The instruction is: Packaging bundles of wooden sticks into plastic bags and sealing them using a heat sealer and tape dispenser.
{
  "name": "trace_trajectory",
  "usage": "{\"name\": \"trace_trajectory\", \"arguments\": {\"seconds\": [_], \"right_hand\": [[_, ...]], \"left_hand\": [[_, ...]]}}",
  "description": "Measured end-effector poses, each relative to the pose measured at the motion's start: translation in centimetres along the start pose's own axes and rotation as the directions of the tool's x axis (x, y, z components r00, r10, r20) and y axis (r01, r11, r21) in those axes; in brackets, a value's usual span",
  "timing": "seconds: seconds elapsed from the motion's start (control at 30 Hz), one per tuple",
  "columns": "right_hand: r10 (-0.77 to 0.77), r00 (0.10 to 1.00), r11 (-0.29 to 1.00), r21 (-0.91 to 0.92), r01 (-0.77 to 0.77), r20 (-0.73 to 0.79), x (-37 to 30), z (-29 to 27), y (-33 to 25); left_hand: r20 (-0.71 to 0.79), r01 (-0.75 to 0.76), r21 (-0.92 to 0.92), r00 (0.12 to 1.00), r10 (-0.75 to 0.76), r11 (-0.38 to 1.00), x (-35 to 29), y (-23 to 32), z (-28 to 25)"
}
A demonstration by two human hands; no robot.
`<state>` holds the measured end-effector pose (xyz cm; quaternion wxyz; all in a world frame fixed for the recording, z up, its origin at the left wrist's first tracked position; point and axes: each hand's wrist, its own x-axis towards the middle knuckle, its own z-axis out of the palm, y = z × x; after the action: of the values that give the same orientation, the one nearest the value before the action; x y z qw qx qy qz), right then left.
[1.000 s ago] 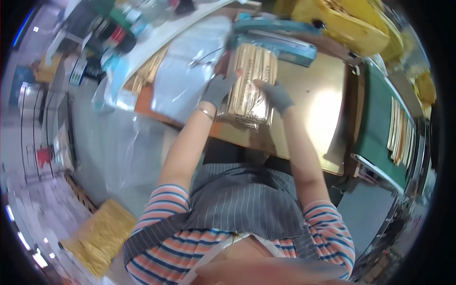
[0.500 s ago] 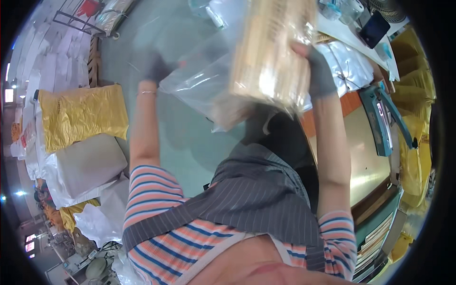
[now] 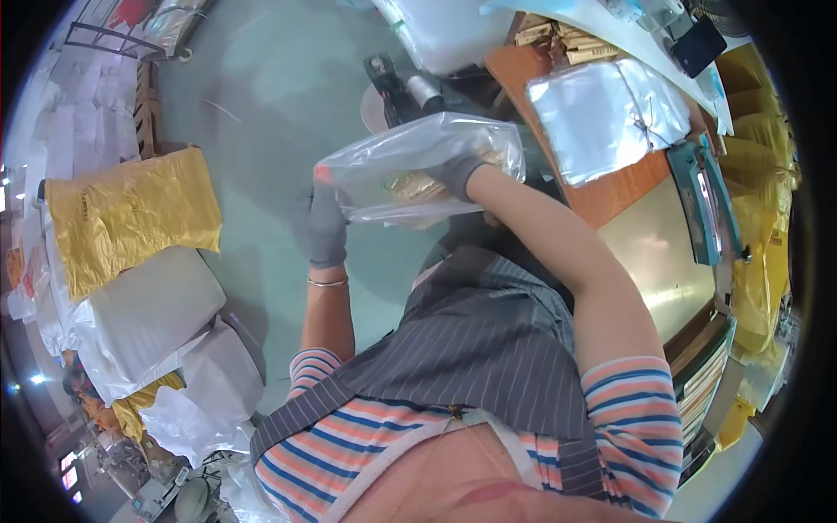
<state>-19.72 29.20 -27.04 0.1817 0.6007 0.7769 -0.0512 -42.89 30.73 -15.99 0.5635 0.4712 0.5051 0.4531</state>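
My left hand (image 3: 327, 228), in a grey glove, is closed on the left edge of a clear plastic bag (image 3: 392, 152), near a red-orange spot. The bag stretches across in front of me, above the floor. Within it lies a tan paper-like bundle (image 3: 417, 186), seen through the film. My right hand (image 3: 459, 177), also gloved in grey, reaches into the bag beside the bundle. Its fingertips are hidden by the film and the bundle, so its grip does not show.
On the right, the brown table (image 3: 617, 196) carries a tied stack of clear bags (image 3: 584, 118), tan bundles (image 3: 580, 42) and a teal sealer-like device (image 3: 695, 205). A dark machine with a spool (image 3: 425, 91) stands beyond the bag. Yellow (image 3: 135, 218) and white sacks (image 3: 157, 305) are piled left.
The tan bundle, held up in my right hand before, is now lower and inside the clear bag. My right hand has moved down and left; my left hand has come nearer and to the right.
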Motion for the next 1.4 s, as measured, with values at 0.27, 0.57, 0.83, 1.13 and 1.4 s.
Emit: {"name": "trace_trajectory", "arguments": {"seconds": [0.27,0.57,0.83,1.13,1.4], "right_hand": [[-0.335,0.774,0.774,0.312,0.552,-0.537,-5.6,-7.4,10.5],[0.32,0.74,0.841,0.537,0.065,-0.591,-17.9,-11.5,8.9],[0.984,0.155,0.141,0.924,-0.355,-0.09,-37.1,3.0,2.5],[0.983,0.015,0.18,0.945,-0.272,-0.183,-42.7,7.0,-1.2],[0.978,0.185,-0.172,0.879,0.444,0.098,-40.5,-0.6,4.5]], "left_hand": [[-0.033,-0.169,0.133,0.984,0.174,0.977,-0.1,4.6,1.5],[0.135,-0.476,0.586,0.856,0.5,0.656,4.4,4.5,1.1],[0.83,-0.87,0.023,0.292,0.475,0.493,-0.4,4.5,28.2],[0.992,-0.771,0.062,0.119,0.048,0.634,3.5,-1.4,36.3],[0.889,-0.392,-0.316,0.197,0.414,0.864,-21.3,-0.9,36.1]]}}
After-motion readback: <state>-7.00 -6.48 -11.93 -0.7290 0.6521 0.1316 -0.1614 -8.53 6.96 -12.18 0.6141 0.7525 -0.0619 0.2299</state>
